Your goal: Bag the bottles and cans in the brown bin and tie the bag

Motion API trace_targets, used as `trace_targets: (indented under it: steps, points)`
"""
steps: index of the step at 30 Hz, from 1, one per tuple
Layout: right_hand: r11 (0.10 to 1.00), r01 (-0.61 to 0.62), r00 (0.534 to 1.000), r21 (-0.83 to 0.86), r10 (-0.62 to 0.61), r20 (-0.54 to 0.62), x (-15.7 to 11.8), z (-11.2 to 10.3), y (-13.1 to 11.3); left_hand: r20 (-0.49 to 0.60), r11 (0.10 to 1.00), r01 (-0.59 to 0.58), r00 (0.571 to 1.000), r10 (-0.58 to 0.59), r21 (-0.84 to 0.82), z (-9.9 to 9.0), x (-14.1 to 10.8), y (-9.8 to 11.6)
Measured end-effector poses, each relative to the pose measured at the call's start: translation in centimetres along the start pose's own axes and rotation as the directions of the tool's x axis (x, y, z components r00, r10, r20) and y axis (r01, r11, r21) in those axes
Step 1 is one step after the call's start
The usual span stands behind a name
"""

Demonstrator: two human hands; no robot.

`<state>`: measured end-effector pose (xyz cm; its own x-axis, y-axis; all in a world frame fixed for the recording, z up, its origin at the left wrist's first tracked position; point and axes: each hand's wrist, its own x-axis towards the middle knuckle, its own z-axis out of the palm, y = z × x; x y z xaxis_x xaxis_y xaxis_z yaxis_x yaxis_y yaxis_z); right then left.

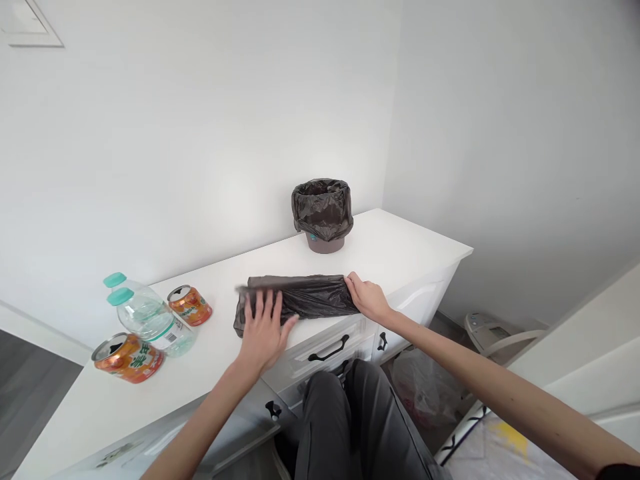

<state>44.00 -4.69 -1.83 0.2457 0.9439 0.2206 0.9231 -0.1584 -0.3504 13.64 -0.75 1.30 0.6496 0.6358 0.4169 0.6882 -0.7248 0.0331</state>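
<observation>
A black plastic bag [315, 297], folded into a long strip, lies along the front edge of the white cabinet top. My left hand [264, 330] rests flat on its left end, fingers spread and pointing away from me. At the strip's right end my right hand [367, 297] is closed, pinching the bag's edge between thumb and fingers. Behind the strip stands a small brown trash bin [326, 245], lined with another black bag [323, 207] folded over its rim.
To the left stand two orange soda cans, a nearer can [129, 358] and a farther can [190, 305], with clear green-capped bottles [155, 320] between them. The white cabinet [410, 243] has black handles [329, 349] below its top. Walls stand behind and right.
</observation>
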Motion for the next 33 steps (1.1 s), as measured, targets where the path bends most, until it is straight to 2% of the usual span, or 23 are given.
trace_targets:
  steps: [3,6,8,10,13,15,17,20,23,26,29,31,33]
  points:
    - [1.000,0.007,1.000,0.017,-0.007,-0.008,0.0,-0.5,-0.1,-0.117,0.988,0.149,0.983,-0.144,0.034,-0.7,2.1,-1.2]
    - [0.996,0.089,0.986,0.022,-0.085,-0.144,-0.5,-1.0,-0.7,-0.164,0.974,0.221,0.964,-0.211,0.046,-1.2,3.2,-1.0]
    - [0.981,0.196,0.949,0.012,-0.186,-0.253,-0.9,-1.0,-1.7,-0.155,0.983,0.181,0.973,-0.172,0.043,-0.9,3.9,0.0]
    - [0.947,0.320,0.910,-0.004,-0.308,-0.277,-1.2,-0.7,-2.9,-0.113,0.997,0.074,0.991,-0.069,0.037,0.2,4.7,1.0]
    - [0.892,0.451,0.878,-0.029,-0.449,-0.166,-1.1,0.1,-4.5,0.025,0.999,-0.042,0.999,0.041,0.024,3.0,6.0,1.2]
    - [0.889,0.456,0.888,-0.038,-0.457,-0.045,-0.8,0.5,-4.9,0.149,1.000,0.002,0.989,-0.003,0.012,4.8,6.2,-0.4]
    - [0.904,0.428,0.901,-0.022,-0.424,0.095,-0.7,0.5,-4.4,0.236,0.997,0.074,0.969,-0.072,0.002,6.1,5.9,-3.0]
    - [0.894,0.446,0.857,0.044,-0.441,0.265,-0.8,-0.3,-2.9,0.258,0.994,0.105,0.961,-0.101,-0.001,6.1,4.8,-7.0]
    - [0.835,0.547,0.782,0.052,-0.533,0.323,-1.5,-1.5,-1.2,0.233,0.994,0.111,0.966,-0.109,0.006,4.4,4.0,-9.0]
    - [0.785,0.618,0.753,-0.032,-0.580,0.311,-2.7,-2.8,-0.4,0.149,0.997,0.074,0.986,-0.073,0.000,2.5,3.3,-7.8]
    - [0.738,0.670,0.722,-0.076,-0.626,0.294,-4.5,-4.4,-0.4,0.056,0.996,-0.064,0.996,0.067,-0.055,1.5,2.2,-4.7]
    - [0.701,0.712,0.679,-0.048,-0.669,0.301,-6.0,-5.6,-0.9,0.070,0.986,-0.139,0.987,0.145,-0.090,1.3,1.4,-2.8]
    - [0.670,0.742,0.639,0.025,-0.718,0.276,-7.3,-6.7,-1.8,0.137,0.971,-0.201,0.966,0.219,-0.132,1.0,0.8,-1.5]
